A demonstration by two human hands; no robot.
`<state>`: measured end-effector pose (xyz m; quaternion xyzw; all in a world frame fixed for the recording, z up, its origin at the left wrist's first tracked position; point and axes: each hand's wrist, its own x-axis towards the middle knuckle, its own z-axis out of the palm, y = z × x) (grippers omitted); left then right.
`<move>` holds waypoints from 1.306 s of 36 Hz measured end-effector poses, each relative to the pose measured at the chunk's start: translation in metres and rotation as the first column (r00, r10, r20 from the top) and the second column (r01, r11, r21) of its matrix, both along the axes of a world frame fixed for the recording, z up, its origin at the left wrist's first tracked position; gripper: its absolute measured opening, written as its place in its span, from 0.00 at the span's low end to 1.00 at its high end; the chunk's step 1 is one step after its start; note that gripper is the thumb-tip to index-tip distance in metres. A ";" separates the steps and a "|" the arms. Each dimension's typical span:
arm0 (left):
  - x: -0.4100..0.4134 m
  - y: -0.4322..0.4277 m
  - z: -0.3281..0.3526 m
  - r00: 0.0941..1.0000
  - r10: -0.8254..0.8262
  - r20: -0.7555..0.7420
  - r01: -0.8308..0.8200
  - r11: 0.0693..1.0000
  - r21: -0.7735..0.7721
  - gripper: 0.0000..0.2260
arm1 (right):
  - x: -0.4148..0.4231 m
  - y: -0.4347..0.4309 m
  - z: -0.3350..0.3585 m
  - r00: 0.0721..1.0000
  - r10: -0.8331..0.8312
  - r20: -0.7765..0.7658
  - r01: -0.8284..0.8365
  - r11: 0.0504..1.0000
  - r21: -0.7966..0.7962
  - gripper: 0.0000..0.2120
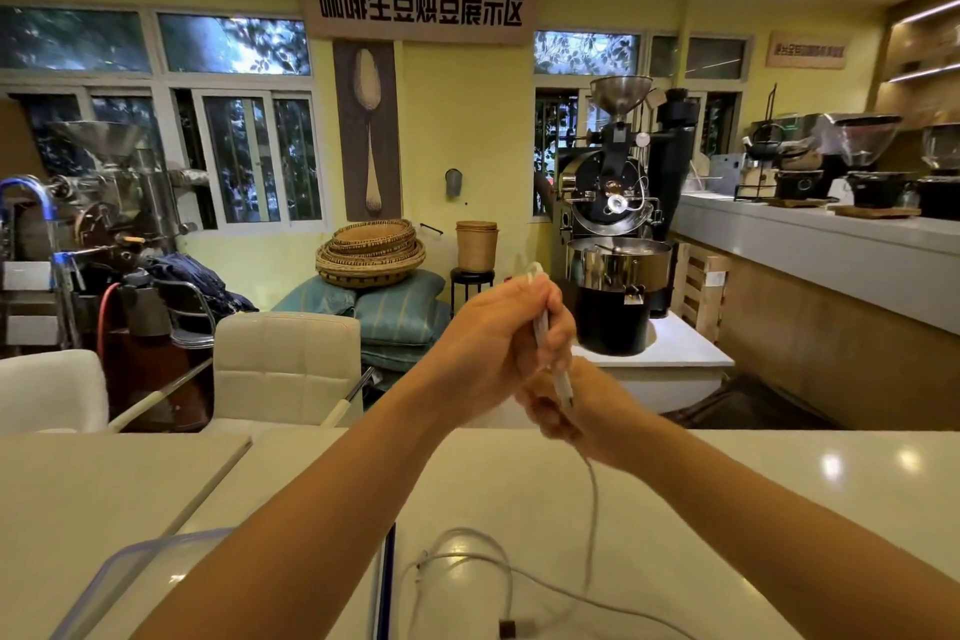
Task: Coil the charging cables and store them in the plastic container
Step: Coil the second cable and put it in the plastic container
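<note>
Head view, hands: the left hand (493, 327) and the right hand (576, 405) are raised together above the far edge of the white table (779, 494), touching each other.
Left-hand fingers: they are closed in a fist around a white charging cable (540, 327), a small loop of which is seen above the knuckles.
Right-hand fingers: they are curled just below the left hand, and the cable's white plug end (563, 387) is seen against them; whether it is actually pinched cannot be told, since the fingertips are hidden.
Cable run: from the hands a thin strand is seen hanging down to the table, where the rest lies slack and uncoiled in loose curves (467, 561) near the bottom edge.
Second connector: a dark plug (511, 628) is seen lying on the table at the bottom; whether it belongs to the same cable or to another cannot be told.
Container: the clear plastic container (119, 572), rimmed in blue, is seen at lower left, partly hidden by the left forearm; no cable is seen in the part that shows.
Progress: the task is judged to be at an early stage, with the coil barely begun in the hands.
Left to do: the slack is to be wound up, any further cable coiled, and everything stored in the container.
</note>
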<state>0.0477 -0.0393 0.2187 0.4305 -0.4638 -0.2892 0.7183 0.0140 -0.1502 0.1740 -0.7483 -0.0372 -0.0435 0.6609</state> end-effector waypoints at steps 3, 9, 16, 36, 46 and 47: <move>0.012 -0.003 -0.001 0.981 0.184 0.060 -0.184 0.983 0.001 0.15 | -0.006 0.005 -0.006 0.999 0.039 -0.015 -0.041 0.988 -0.151 0.17; 0.027 -0.002 -0.008 0.829 0.480 0.286 -0.508 0.861 0.029 0.16 | -0.017 0.000 0.001 1.000 0.018 0.007 -0.012 0.889 -0.458 0.12; 0.026 0.003 -0.019 0.708 0.376 0.598 -0.595 0.774 0.218 0.16 | -0.027 -0.014 0.040 0.989 0.020 0.144 0.095 0.657 -0.748 0.10; -0.001 0.022 -0.012 0.950 -0.313 0.007 0.300 0.916 0.268 0.16 | -0.022 -0.056 0.088 0.909 0.062 0.411 0.186 0.824 -0.536 0.13; -0.014 0.014 0.000 0.968 -0.253 -0.001 0.250 0.955 0.159 0.16 | -0.003 -0.024 0.024 0.953 -0.089 0.290 0.095 0.995 -0.007 0.12; -0.014 0.014 0.002 0.971 -0.241 0.005 0.237 0.961 0.143 0.15 | -0.001 -0.020 0.018 0.956 -0.112 0.271 0.118 0.993 -0.006 0.12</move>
